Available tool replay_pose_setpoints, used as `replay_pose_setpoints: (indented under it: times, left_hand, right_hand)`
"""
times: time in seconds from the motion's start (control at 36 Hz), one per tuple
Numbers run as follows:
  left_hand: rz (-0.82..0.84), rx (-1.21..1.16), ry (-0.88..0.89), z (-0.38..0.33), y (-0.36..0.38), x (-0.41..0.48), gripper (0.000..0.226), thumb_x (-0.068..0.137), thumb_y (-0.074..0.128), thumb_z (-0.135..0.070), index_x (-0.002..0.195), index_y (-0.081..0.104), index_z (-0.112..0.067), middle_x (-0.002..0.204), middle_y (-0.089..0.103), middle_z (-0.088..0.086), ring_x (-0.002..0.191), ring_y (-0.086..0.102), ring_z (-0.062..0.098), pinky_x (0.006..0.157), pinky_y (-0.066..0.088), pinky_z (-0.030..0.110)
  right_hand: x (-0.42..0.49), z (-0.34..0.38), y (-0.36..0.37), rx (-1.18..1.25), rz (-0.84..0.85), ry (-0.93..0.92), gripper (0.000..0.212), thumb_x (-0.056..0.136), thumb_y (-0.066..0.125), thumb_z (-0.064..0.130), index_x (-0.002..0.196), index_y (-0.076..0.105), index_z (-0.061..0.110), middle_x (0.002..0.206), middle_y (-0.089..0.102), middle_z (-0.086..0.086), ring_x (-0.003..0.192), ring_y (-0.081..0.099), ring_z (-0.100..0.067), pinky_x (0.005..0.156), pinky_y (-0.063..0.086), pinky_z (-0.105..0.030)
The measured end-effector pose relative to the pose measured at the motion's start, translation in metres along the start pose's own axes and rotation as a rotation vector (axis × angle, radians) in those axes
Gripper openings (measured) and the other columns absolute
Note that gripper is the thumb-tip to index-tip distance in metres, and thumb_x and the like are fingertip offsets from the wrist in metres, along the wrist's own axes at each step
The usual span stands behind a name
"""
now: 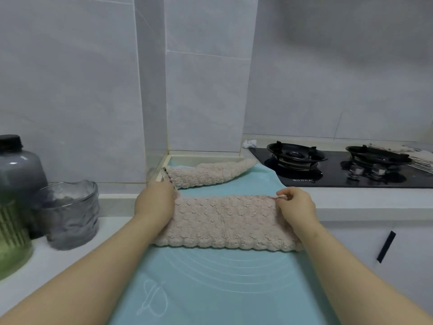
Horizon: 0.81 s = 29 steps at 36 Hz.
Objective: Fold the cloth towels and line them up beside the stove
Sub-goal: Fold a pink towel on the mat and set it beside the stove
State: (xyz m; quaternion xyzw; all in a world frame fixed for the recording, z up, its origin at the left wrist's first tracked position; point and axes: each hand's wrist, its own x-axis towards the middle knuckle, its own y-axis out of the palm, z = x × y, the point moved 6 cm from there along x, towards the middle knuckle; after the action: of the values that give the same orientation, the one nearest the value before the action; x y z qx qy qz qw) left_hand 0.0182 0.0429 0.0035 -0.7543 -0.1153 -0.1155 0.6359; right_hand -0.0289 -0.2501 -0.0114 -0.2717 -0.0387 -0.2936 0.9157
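Note:
A beige fluffy towel (225,221) lies folded into a long band across the teal mat (210,289). My left hand (155,200) grips its left far corner, fingers hidden under the hand. My right hand (296,205) pinches the right far corner between thumb and fingers. A second beige towel (206,174) lies loosely bunched behind it, close to the wall corner and left of the black gas stove (339,167).
A ribbed glass bowl (70,214) and a dark-lidded jar (16,202) stand on the white counter at left. A crumpled white rag (249,143) sits behind the stove. Papers (419,158) lie at far right. A cabinet front with a black handle (386,247) is below right.

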Motion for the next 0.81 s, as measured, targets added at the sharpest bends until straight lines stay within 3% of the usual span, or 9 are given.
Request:
replay_pose_setpoints:
  times: [0.06, 0.11, 0.22, 0.36, 0.44, 0.53, 0.69, 0.81]
  left_hand:
    - [0.036, 0.115, 0.015, -0.007, 0.010, -0.001, 0.021, 0.093, 0.040, -0.003, 0.101, 0.058, -0.006, 0.111, 0.061, 0.014, 0.098, 0.060, 0.030, 0.068, 0.039, 0.031]
    - [0.039, 0.221, 0.033, -0.012, 0.016, -0.004, 0.024, 0.091, 0.041, 0.000, 0.104, 0.059, -0.007, 0.106, 0.063, 0.009, 0.099, 0.061, 0.028, 0.071, 0.043, 0.030]
    - [0.021, 0.279, 0.046, -0.012, 0.020, -0.005, 0.025, 0.091, 0.039, -0.001, 0.112, 0.052, -0.008, 0.109, 0.062, 0.007, 0.100, 0.061, 0.026, 0.069, 0.039, 0.028]
    - [0.034, 0.286, 0.139, -0.016, 0.026, -0.002, 0.038, 0.091, 0.037, -0.006, 0.128, 0.039, -0.014, 0.115, 0.059, 0.006, 0.107, 0.056, 0.025, 0.067, 0.036, 0.028]
    - [0.066, 0.340, 0.196, -0.018, 0.029, -0.002, 0.033, 0.093, 0.035, -0.011, 0.125, 0.042, -0.019, 0.117, 0.057, 0.004, 0.112, 0.051, 0.023, 0.069, 0.034, 0.028]
    - [0.089, 0.347, 0.200, -0.016, 0.029, -0.001, 0.031, 0.094, 0.032, -0.011, 0.122, 0.046, -0.018, 0.120, 0.057, 0.003, 0.115, 0.049, 0.022, 0.071, 0.034, 0.028]
    - [0.064, 0.297, 0.161, -0.015, 0.026, 0.001, 0.032, 0.093, 0.033, -0.008, 0.120, 0.048, -0.018, 0.119, 0.054, 0.004, 0.113, 0.051, 0.022, 0.072, 0.036, 0.029]
    - [0.033, 0.252, 0.093, -0.012, 0.022, 0.000, 0.027, 0.092, 0.036, -0.004, 0.110, 0.054, -0.014, 0.114, 0.058, 0.004, 0.106, 0.057, 0.023, 0.069, 0.036, 0.029]
  right_hand:
    - [0.007, -0.005, 0.006, -0.041, 0.020, 0.021, 0.019, 0.087, 0.049, 0.003, 0.094, 0.061, 0.017, 0.090, 0.058, -0.002, 0.072, 0.054, -0.025, 0.051, 0.037, -0.022]
    - [0.009, -0.010, 0.012, -0.098, 0.038, 0.024, 0.017, 0.088, 0.050, 0.005, 0.091, 0.059, 0.019, 0.088, 0.057, -0.001, 0.073, 0.053, -0.023, 0.052, 0.037, -0.022]
    - [0.009, -0.018, 0.021, -0.198, 0.051, 0.009, 0.016, 0.087, 0.051, 0.009, 0.087, 0.057, 0.024, 0.091, 0.058, 0.002, 0.087, 0.053, -0.021, 0.078, 0.042, -0.031]
    - [0.007, -0.017, 0.025, -0.323, 0.084, -0.015, 0.028, 0.090, 0.048, 0.015, 0.115, 0.060, 0.020, 0.111, 0.064, -0.002, 0.110, 0.051, -0.027, 0.090, 0.042, -0.034]
    - [0.008, -0.016, 0.028, -0.427, 0.129, -0.024, 0.036, 0.093, 0.043, 0.019, 0.128, 0.053, 0.021, 0.123, 0.060, -0.002, 0.122, 0.038, -0.029, 0.091, 0.037, -0.034]
    - [0.010, -0.016, 0.030, -0.478, 0.152, -0.039, 0.037, 0.094, 0.042, 0.019, 0.130, 0.051, 0.020, 0.126, 0.059, -0.002, 0.122, 0.037, -0.029, 0.092, 0.038, -0.034]
    - [0.012, -0.015, 0.029, -0.509, 0.152, -0.047, 0.034, 0.092, 0.048, 0.020, 0.126, 0.054, 0.018, 0.126, 0.058, -0.004, 0.119, 0.046, -0.030, 0.094, 0.041, -0.035]
    - [0.014, -0.016, 0.026, -0.513, 0.150, -0.029, 0.017, 0.089, 0.047, 0.018, 0.099, 0.061, 0.015, 0.102, 0.064, -0.008, 0.102, 0.054, -0.030, 0.083, 0.045, -0.035]
